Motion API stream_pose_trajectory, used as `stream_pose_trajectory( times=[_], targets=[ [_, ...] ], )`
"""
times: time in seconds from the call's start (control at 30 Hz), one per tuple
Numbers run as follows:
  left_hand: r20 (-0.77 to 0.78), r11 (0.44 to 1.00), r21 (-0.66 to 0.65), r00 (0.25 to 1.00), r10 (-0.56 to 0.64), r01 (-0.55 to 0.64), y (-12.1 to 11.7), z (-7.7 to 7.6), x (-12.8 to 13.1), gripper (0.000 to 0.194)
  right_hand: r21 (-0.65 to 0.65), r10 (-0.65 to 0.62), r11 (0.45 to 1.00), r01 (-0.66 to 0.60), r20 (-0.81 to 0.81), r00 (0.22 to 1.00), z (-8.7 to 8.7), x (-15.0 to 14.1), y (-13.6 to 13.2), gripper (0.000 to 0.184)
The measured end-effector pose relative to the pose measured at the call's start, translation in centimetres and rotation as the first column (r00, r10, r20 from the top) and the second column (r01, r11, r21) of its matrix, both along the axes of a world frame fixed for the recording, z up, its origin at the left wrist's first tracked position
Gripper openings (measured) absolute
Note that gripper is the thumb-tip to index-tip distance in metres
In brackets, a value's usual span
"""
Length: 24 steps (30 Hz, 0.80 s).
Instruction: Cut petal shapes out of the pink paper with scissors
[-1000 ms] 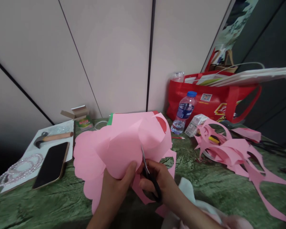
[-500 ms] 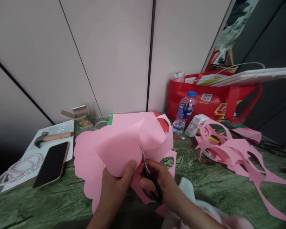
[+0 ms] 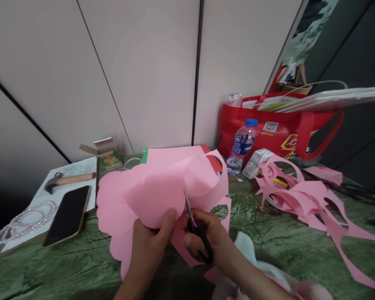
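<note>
My left hand [image 3: 153,241] pinches the lower edge of a pink paper sheet [image 3: 162,193], thumb on top and the other fingers underneath. My right hand [image 3: 209,233] is closed round the black handles of a pair of scissors [image 3: 204,241]. Their blades point up and away, at the sheet's cut edge beside my left thumb. A curved strip of the sheet [image 3: 220,187] curls off to the right of the blades. Beneath and to the left lie pink paper pieces with scalloped edges [image 3: 114,204], partly hidden by the sheet and my left hand.
Pink paper offcuts [image 3: 309,200] lie at right, near a water bottle [image 3: 242,146], a small white box [image 3: 256,162] and a red bag [image 3: 268,133]. On the left are a hammer [image 3: 70,179], a phone [image 3: 69,214], beads [image 3: 28,221] and an opened small box [image 3: 108,154].
The curled strip has shifted slightly outward to the right. My left hand and the sheet have moved a little left, and the scissors stay at the cut edge.
</note>
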<state>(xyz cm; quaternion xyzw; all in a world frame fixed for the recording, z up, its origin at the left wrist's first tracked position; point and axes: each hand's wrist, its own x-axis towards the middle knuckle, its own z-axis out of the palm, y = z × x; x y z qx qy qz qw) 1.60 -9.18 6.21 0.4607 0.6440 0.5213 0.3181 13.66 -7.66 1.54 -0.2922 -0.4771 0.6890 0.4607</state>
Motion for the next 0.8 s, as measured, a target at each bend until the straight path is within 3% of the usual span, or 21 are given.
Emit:
stream_pose_trajectory(
  times=[0.13, 0.57, 0.8],
  targets=[
    [-0.034, 1.000, 0.001, 0.999, -0.008, 0.008, -0.05, 0.01, -0.04, 0.046, -0.014, -0.004, 1.000, 0.004, -0.003, 1.000, 0.00, -0.09, 0.00, 0.027],
    [-0.022, 1.000, 0.009, 1.000, -0.003, 0.004, -0.02, -0.09, -0.07, 0.046, -0.051, 0.008, 0.999, -0.011, -0.054, 0.998, 0.51, -0.13, -0.04, 0.024],
    [0.032, 0.999, 0.001, 0.998, -0.046, 0.046, -0.02, -0.60, -0.29, 0.026, -0.024, -0.025, 0.999, 0.023, -0.068, 0.997, 0.19, -0.04, 0.06, 0.026]
  ],
)
